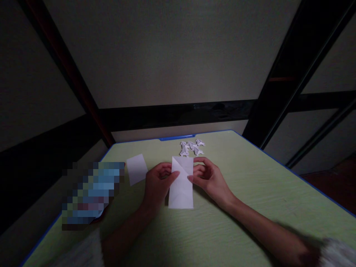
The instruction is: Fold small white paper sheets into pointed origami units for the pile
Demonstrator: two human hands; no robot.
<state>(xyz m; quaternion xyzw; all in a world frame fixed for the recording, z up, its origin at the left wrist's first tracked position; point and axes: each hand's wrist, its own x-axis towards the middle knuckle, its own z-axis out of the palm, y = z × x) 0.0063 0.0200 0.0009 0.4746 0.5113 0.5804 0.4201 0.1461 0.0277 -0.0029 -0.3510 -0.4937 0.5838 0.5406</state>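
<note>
A white sheet of paper (181,189) lies on the green table (250,193) with its top part folded into a diagonal crease. My left hand (157,185) pinches the sheet's left edge near the fold, fingers curled. On the other side, my right hand (207,176) grips the upper right edge with thumb and bent fingers. Both hands meet at the top of the sheet.
A second white sheet (136,168) lies flat left of my hands. Several small folded white paper figures (191,147) sit near the table's far edge. A blurred blue patch (91,193) covers the left side. Dark beams and pale wall panels stand behind the blue-rimmed table.
</note>
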